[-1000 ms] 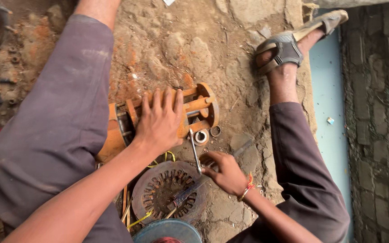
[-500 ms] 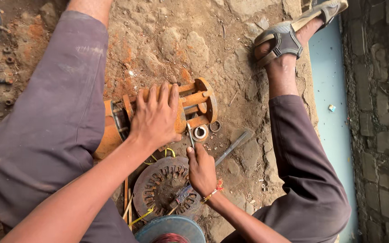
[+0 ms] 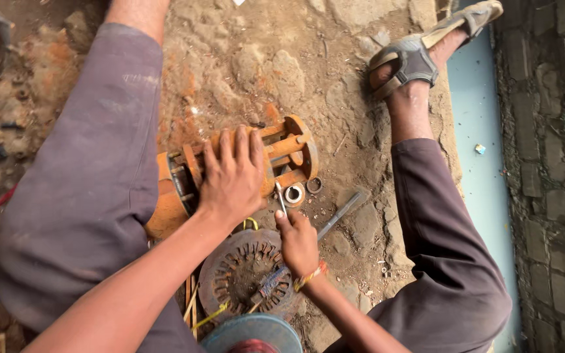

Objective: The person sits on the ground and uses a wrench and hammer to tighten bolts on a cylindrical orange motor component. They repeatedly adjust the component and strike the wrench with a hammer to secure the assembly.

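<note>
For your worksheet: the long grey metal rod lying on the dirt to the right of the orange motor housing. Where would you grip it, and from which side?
Grip the grey rod near its upper, thicker end, coming from above with fingers across its width. It lies flat and slanted on the ground. Its lower end runs toward the right hand, so it is crowded there, while the upper end looks free.

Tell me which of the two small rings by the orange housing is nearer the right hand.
The larger shiny metal ring; the smaller dark ring lies farther right.
</note>
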### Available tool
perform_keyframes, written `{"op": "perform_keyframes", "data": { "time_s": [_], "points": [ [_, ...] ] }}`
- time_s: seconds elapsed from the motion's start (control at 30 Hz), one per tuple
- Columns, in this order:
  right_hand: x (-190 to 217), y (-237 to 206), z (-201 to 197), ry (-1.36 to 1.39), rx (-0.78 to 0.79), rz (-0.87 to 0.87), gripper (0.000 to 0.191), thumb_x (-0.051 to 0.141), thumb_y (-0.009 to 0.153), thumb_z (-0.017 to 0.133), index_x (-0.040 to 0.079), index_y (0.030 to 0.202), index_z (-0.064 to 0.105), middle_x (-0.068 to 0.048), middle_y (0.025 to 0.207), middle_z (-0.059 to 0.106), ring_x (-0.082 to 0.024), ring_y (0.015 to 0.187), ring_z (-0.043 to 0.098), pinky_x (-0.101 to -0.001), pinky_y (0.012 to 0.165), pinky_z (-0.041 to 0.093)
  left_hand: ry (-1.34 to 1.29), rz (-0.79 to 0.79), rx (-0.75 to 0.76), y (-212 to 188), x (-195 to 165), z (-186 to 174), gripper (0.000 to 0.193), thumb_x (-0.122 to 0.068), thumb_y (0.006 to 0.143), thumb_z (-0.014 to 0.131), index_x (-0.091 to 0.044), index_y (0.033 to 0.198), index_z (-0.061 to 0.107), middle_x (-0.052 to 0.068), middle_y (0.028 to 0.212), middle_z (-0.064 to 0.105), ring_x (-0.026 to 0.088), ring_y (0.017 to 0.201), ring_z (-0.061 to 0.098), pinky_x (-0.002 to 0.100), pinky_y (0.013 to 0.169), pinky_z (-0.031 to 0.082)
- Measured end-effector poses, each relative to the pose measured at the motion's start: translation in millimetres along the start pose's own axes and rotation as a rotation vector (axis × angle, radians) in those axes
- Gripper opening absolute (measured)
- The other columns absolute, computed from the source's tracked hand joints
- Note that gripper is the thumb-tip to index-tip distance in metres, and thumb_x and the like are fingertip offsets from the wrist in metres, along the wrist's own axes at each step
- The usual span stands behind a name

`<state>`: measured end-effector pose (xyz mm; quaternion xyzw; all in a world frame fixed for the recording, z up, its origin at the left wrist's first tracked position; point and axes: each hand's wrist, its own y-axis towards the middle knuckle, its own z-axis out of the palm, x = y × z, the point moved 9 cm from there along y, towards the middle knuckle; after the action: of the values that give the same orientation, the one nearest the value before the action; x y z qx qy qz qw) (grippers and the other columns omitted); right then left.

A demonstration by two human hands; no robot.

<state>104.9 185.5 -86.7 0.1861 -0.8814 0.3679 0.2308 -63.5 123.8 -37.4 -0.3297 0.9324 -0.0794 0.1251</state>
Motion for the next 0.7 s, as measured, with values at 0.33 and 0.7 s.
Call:
{"op": "perform_keyframes", "data": {
  "time_s": [0.33,0.7],
  "points": [
    [43.3,-52.8,-133.4,-0.120,-0.251,-0.276,0.019,0.020,0.097,0.063,0.002,0.097,0.069,-0.020,0.064,0.061,-0.032,0.053,0.059,-0.0445,0.054,0.045,0.005,0.076,-0.108,-4.4,-17.7,-3.8,0.119,-0.047,0.068,0.087,0.009,0.154,0.025,0.033,0.157,0.030,0.052,0.142,0.031,0.072,0.113,0.024],
    [79.0,0.7,-85.4,-0.477,-0.028,-0.609,0.020,0.025,0.091,0.065,0.010,0.086,0.077,-0.019,0.071,0.069,-0.039,0.064,0.069,-0.0484,0.062,0.056,0.176,0.023,-0.235,-6.8,-14.3,7.9,0.113,-0.042,0.072,0.087,0.009,0.155,0.029,0.030,0.156,0.038,0.048,0.142,0.038,0.068,0.111,0.032]
  ]
}}
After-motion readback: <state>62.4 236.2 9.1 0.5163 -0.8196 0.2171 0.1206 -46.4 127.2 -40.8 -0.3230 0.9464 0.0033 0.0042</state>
